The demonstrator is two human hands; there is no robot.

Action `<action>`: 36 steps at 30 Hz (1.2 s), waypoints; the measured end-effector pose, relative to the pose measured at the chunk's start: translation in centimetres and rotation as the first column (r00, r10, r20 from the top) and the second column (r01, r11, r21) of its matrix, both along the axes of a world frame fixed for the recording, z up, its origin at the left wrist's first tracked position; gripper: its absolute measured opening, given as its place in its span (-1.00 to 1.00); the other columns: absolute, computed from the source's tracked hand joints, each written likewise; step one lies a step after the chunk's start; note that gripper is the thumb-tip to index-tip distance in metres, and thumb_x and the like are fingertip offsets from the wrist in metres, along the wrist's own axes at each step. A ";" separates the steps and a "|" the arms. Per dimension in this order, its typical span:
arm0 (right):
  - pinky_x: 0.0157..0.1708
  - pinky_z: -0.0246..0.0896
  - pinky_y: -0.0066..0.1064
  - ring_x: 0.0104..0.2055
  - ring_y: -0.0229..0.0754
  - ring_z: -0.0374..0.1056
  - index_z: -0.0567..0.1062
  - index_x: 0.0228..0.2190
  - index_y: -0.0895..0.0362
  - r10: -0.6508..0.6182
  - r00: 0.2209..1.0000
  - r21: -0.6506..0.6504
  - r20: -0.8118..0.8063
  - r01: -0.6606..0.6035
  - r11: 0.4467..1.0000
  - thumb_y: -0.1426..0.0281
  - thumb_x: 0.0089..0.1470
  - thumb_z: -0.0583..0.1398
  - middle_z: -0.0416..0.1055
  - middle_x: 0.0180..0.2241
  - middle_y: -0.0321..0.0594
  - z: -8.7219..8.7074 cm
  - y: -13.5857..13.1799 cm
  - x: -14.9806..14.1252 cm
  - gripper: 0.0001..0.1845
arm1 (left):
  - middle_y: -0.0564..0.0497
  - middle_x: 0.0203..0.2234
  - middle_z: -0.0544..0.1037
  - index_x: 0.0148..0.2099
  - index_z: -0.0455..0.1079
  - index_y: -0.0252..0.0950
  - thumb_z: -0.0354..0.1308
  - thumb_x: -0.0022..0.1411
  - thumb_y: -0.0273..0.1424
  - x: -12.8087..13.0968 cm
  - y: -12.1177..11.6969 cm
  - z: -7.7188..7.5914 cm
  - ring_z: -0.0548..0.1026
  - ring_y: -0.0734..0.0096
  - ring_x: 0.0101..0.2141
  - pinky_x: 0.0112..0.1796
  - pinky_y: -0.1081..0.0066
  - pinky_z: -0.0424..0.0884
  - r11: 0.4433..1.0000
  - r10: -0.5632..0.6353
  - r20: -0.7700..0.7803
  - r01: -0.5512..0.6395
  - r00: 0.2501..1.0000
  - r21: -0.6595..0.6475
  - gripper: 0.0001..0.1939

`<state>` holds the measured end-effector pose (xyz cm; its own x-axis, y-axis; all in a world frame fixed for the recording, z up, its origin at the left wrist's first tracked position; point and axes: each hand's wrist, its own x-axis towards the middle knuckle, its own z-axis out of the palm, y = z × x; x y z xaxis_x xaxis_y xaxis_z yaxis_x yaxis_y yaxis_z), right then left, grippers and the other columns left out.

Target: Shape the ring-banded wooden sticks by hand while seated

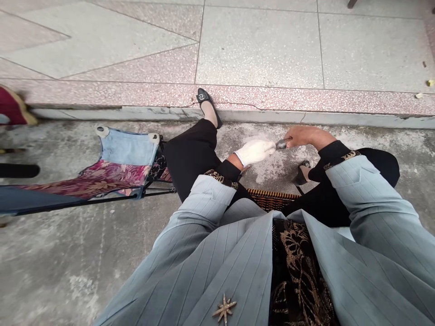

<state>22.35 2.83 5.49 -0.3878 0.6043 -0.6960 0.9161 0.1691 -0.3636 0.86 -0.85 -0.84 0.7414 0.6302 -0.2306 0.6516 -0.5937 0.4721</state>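
In front of my knees, my left hand wears a white knitted glove and is closed, its fingertips at a small grey ribbed piece. My bare right hand pinches the same piece from the other side. The piece looks metallic, with rings along it like a coil or a thread; its exact kind is too small to tell. Both hands are raised above the concrete ground, and the fingers cover the ends of the piece.
A folding chair with patterned cloth stands at the left. Below my hands shows a woven wicker edge. A low step runs across ahead, with my left shoe against it. A red shoe is at far left.
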 end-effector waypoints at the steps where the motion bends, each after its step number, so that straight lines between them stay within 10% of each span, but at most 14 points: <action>1: -0.32 0.16 -0.33 -0.30 -0.13 0.38 0.66 -0.31 0.09 0.042 0.999 -0.074 -0.011 -0.043 0.996 0.18 -0.07 0.37 0.56 -0.30 -0.17 0.0 0.0 0.1 -0.71 | -0.05 -0.35 0.55 -0.12 0.46 -0.26 -0.12 0.39 -0.24 0.0 0.0 0.1 0.46 0.29 -0.36 -0.32 0.38 0.24 1.000 -0.013 0.002 0.013 1.000 0.002 -0.65; 7: -0.28 0.21 -0.41 -0.30 -0.25 0.36 0.64 -0.22 0.10 -0.001 0.929 -0.292 -0.369 -0.115 0.949 0.16 -0.20 0.44 0.57 -0.30 -0.28 0.8 -0.1 1.0 -0.54 | -0.08 -0.32 0.54 -0.14 0.44 -0.32 -0.11 0.38 -0.27 0.0 -0.1 0.6 0.46 0.30 -0.33 -0.25 0.34 0.31 0.991 0.081 0.203 -0.057 0.976 -0.119 -0.67; 13: -0.38 0.28 -0.44 -0.42 -0.29 0.31 0.57 -0.21 0.15 -0.488 0.541 -0.316 -0.685 0.383 0.868 0.08 -0.09 0.39 0.49 -0.40 -0.25 1.8 -0.1 1.4 -0.52 | -0.07 -0.33 0.53 -0.11 0.39 -0.36 -0.17 0.43 -0.21 -0.3 0.4 0.7 0.45 0.34 -0.33 -0.25 0.38 0.33 0.948 0.296 0.328 -0.233 0.897 -0.219 -0.61; 18: -0.46 0.28 -0.46 -0.46 -0.30 0.29 0.52 -0.22 0.18 -0.601 0.350 -0.277 -0.719 0.649 0.709 0.10 0.00 0.35 0.44 -0.43 -0.22 0.4 0.4 1.2 -0.56 | -0.01 -0.30 0.54 -0.12 0.41 -0.32 -0.09 0.40 -0.26 0.1 0.1 0.1 0.46 0.34 -0.26 -0.17 0.39 0.31 0.967 0.176 0.262 -0.117 0.949 -0.224 -0.69; 22: -0.37 0.27 -0.36 -0.36 -0.20 0.34 0.54 -0.09 0.19 -0.548 0.630 0.022 -0.551 0.667 0.745 0.16 0.09 0.30 0.47 -0.35 -0.14 -1.1 0.8 1.4 -0.56 | -0.02 -0.26 0.55 -0.06 0.41 -0.29 -0.14 0.43 -0.23 0.4 -0.3 0.0 0.47 0.33 -0.25 -0.18 0.40 0.30 0.989 0.085 0.231 -0.053 0.969 -0.140 -0.65; 26: -0.25 0.19 -0.26 -0.20 0.00 0.38 0.57 -0.03 0.17 -0.313 0.945 0.295 -0.098 0.328 0.897 0.27 0.14 0.24 0.50 -0.19 -0.02 -1.6 0.7 0.7 -0.61 | -0.06 -0.29 0.55 -0.06 0.42 -0.30 -0.14 0.43 -0.22 0.3 -0.4 0.2 0.47 0.28 -0.29 -0.24 0.38 0.27 0.998 0.050 0.105 -0.047 0.993 -0.028 -0.63; 31: -0.28 0.14 -0.27 -0.24 0.00 0.39 0.62 -0.17 0.15 -0.027 0.989 0.137 0.143 0.007 0.991 0.30 0.11 0.26 0.51 -0.22 0.03 -1.2 0.1 0.0 -0.73 | -0.06 -0.29 0.55 -0.06 0.43 -0.27 -0.14 0.41 -0.23 -0.1 -0.1 0.6 0.47 0.27 -0.28 -0.27 0.38 0.27 0.998 0.056 0.096 -0.056 0.994 -0.001 -0.64; 36: -0.32 0.11 -0.31 -0.35 -0.10 0.36 0.64 -0.30 0.10 0.080 0.995 -0.042 0.052 -0.078 0.996 0.29 0.03 0.32 0.50 -0.39 -0.14 -1.2 -0.2 0.5 -0.81 | -0.04 -0.34 0.55 -0.14 0.45 -0.25 -0.09 0.35 -0.23 -0.6 0.2 0.9 0.47 0.27 -0.29 -0.24 0.36 0.31 0.989 0.139 0.177 -0.127 0.974 -0.076 -0.68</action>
